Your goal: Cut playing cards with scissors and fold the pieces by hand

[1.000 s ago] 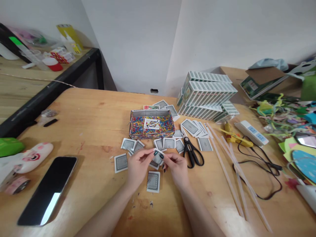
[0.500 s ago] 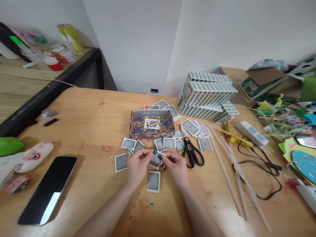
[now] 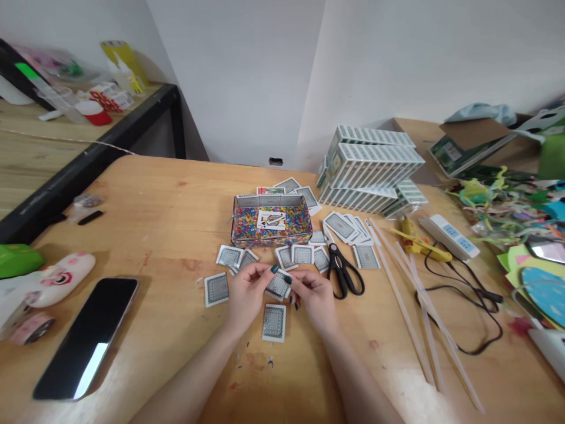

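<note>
Between my two hands is a playing card (image 3: 278, 286), its patterned back facing up. My left hand (image 3: 251, 294) pinches its left edge between thumb and fingers, and my right hand (image 3: 312, 294) grips the right edge the same way. Just below them a single card (image 3: 274, 323) lies face down on the table. Beyond my hands stands an open box (image 3: 271, 240) with a colourful speckled lining and a face card (image 3: 271, 221) inside. Cut cards (image 3: 303, 255) lie scattered in front of it. Black-handled scissors (image 3: 342, 272) rest to the right of my right hand.
A smartphone (image 3: 86, 338) lies at the left. Stacked card boxes (image 3: 375, 168) stand at the back right. Clear glue sticks (image 3: 410, 306), a yellow glue gun (image 3: 421, 247) with its cord and a power strip (image 3: 450, 237) occupy the right, beside a heap of coloured scraps (image 3: 507, 200).
The held card has tilted so that more of its back shows between my fingers. My hands stay in nearly the same place.
</note>
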A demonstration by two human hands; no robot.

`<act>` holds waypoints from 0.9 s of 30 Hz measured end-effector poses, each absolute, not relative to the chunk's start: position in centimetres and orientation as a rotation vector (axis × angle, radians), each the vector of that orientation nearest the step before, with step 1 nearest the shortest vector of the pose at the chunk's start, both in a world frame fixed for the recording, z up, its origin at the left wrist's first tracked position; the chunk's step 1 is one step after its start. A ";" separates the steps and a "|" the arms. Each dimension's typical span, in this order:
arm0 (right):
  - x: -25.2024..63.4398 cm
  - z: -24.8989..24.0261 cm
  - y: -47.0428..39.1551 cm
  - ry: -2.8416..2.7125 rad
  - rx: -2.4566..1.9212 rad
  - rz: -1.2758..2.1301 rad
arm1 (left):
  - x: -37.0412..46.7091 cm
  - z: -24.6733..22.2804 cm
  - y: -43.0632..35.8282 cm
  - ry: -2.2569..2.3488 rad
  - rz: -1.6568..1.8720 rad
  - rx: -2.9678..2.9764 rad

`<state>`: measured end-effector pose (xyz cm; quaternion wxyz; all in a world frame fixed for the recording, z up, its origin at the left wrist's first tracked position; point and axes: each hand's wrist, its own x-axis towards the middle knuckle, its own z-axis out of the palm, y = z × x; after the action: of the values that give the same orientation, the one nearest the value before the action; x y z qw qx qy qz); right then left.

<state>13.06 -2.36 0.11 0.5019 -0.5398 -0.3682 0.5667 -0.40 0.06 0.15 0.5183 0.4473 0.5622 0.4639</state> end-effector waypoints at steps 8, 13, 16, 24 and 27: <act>13.0 -0.3 -2.7 -1.006 -1.347 1.446 | -1.1 -0.3 0.2 1.362 0.971 1.421; 12.9 -0.9 -2.7 -1.220 -1.411 1.270 | -1.5 0.0 0.3 1.290 0.814 1.682; 13.1 -0.8 -2.7 -1.214 -1.402 1.281 | -1.4 0.2 0.2 1.281 0.836 1.614; 13.6 -0.2 -2.5 -0.937 -1.306 1.340 | -0.9 0.7 0.1 1.209 0.916 1.206; 13.5 -0.3 -2.5 -0.918 -1.285 1.356 | -0.8 0.8 0.0 1.214 0.929 1.238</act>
<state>13.46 -2.48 -0.31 0.5056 -0.5327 -0.3805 0.5620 -0.80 0.03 0.82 0.5542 0.5238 0.5138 0.3930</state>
